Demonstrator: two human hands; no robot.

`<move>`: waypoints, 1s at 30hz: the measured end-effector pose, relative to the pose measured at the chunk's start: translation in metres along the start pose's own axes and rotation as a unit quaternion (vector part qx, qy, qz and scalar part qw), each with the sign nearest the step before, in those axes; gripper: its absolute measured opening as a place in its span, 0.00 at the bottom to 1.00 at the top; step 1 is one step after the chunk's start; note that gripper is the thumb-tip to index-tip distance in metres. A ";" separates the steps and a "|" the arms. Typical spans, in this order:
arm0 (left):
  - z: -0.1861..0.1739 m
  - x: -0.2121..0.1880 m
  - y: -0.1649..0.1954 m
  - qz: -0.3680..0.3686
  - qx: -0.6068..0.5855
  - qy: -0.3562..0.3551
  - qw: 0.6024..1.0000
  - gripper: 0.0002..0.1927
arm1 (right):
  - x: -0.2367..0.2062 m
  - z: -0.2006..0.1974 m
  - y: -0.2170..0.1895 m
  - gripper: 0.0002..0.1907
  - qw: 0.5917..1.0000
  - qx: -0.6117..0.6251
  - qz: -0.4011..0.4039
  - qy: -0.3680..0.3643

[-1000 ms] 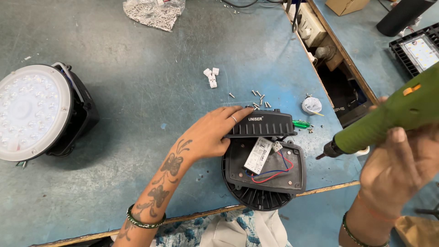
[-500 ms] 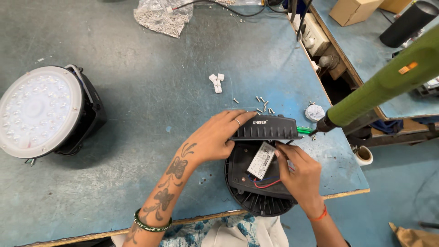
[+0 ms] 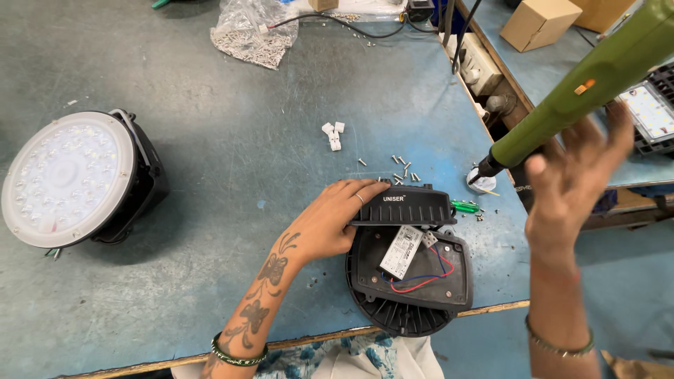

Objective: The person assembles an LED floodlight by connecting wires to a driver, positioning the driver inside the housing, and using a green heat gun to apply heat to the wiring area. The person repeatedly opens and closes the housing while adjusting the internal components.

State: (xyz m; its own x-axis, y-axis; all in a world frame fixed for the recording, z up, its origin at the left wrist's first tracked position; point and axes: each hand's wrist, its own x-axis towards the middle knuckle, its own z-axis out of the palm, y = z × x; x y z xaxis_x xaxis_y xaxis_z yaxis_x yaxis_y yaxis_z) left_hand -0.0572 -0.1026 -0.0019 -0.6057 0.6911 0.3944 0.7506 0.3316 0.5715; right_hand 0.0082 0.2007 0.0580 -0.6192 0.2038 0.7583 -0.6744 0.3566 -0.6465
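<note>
My left hand point(image 3: 330, 224) rests flat on a black rectangular cover point(image 3: 406, 207), holding it at the rim of a round black finned lamp housing point(image 3: 407, 312) near the table's front edge. Inside the opened housing lie a white labelled module point(image 3: 401, 251) and red and blue wires point(image 3: 430, 277). My right hand point(image 3: 572, 179) is raised to the right of the housing with its fingers spread, just below a green electric screwdriver point(image 3: 583, 74) that hangs slanted with its bit pointing down-left. The hand holds nothing.
Loose screws point(image 3: 400, 168) and white connector blocks point(image 3: 333, 135) lie beyond the housing. A finished round LED lamp point(image 3: 67, 179) sits at the left. A plastic bag of parts point(image 3: 253, 31) is at the back, a cardboard box point(image 3: 537, 21) and an LED panel point(image 3: 653, 112) at the right.
My right hand held the screwdriver, let it go and touched the housing, and now has lifted off toward the hanging screwdriver. My left hand stayed on the cover.
</note>
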 end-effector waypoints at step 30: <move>0.017 -0.033 0.015 0.019 0.029 0.028 0.999 0.41 | -0.052 0.021 -0.081 0.36 0.972 0.207 0.111 0.007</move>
State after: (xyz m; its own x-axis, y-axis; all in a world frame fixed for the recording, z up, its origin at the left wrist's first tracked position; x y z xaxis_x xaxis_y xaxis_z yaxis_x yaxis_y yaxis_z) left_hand -0.0217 -0.1097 -0.0188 -0.5881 0.6684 0.4554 0.7869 0.3428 0.5132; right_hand 0.0869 0.1424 0.0689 -0.7645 0.2472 0.5953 -0.6304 -0.0938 -0.7706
